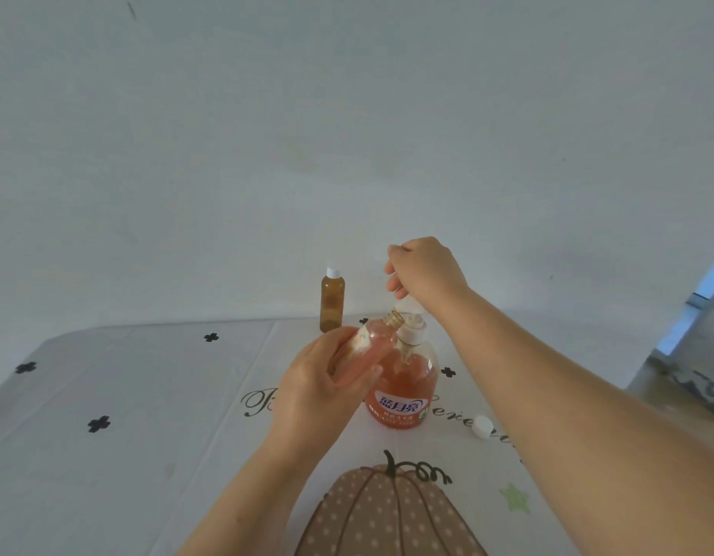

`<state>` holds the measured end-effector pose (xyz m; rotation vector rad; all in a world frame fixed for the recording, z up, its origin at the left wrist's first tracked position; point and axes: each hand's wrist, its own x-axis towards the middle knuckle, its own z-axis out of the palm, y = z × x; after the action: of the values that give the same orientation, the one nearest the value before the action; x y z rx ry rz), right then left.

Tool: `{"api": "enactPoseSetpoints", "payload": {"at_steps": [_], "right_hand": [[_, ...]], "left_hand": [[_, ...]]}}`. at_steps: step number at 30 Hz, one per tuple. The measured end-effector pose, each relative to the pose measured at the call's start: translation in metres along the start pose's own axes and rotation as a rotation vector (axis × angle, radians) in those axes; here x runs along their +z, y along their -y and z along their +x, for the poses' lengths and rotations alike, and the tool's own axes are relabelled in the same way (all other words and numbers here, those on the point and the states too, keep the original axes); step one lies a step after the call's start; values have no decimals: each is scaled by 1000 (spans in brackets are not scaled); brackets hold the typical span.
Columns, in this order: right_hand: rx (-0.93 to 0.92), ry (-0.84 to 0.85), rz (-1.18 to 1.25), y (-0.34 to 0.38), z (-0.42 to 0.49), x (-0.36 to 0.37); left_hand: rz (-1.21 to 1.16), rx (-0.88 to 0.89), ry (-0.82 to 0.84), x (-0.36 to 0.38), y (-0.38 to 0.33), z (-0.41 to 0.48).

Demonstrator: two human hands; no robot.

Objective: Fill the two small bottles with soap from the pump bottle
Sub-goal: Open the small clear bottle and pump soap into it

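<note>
A pale wall (347, 114) stands behind a table under a white tablecloth (147, 395) printed with a pumpkin, black clovers and looping script.

Our left hand (319, 387) is wrapped round the open small bottle (371, 347), fingers and thumb curled on its body. It is held off the table and tilted so that its bare neck points up towards the pump. It looks mostly full of pinkish soap. Our right hand (425, 274) is above it, fingers curled down over the top of the pump bottle (407, 391). The pump head itself is hidden under them, so we cannot tell whether the spout sits over the neck.

To do this stroke well, we judge that we should bring the neck right under the spout before pressing. Then we press slowly and in short strokes, since little room seems left, and right the bottle as it fills.

Further out, the capped small bottle (332, 302) stands upright near the wall, apparently already filled. A loose white cap (483, 427) lies to the right of the pump bottle, ready for closing.
</note>
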<state>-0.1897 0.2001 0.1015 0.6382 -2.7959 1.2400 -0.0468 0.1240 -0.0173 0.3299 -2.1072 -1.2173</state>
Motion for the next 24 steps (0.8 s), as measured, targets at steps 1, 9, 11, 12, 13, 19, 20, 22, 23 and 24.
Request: {"api": "enactPoseSetpoints", "payload": {"at_steps": [1, 9, 11, 12, 13, 19, 20, 22, 23, 24], "right_hand": [[6, -11, 22, 0, -1, -2], [-36, -50, 91, 0, -3, -23], [-55, -52, 78, -6, -8, -31], [-65, -55, 73, -11, -12, -34], [-74, -57, 68, -15, -17, -38], [-66, -66, -20, -54, -44, -53], [-61, -53, -49, -63, -49, -54], [-52, -17, -115, -82, -59, -56], [-48, 6, -148, -90, -64, -55], [-40, 31, -183, -99, -68, -54]], "left_hand": [[8, -3, 2, 0, -1, 0], [13, -82, 9, -12, -17, -2], [4, -96, 8, -14, -21, -6], [4, -103, 7, -14, -24, -9], [7, -107, 6, -14, -26, -12], [23, -128, 33, -5, -35, -30], [18, -133, 44, -2, -37, -33], [3, -150, 58, 5, -42, -39], [-6, -159, 60, 7, -43, -41], [-11, -166, 65, 9, -44, -43]]}}
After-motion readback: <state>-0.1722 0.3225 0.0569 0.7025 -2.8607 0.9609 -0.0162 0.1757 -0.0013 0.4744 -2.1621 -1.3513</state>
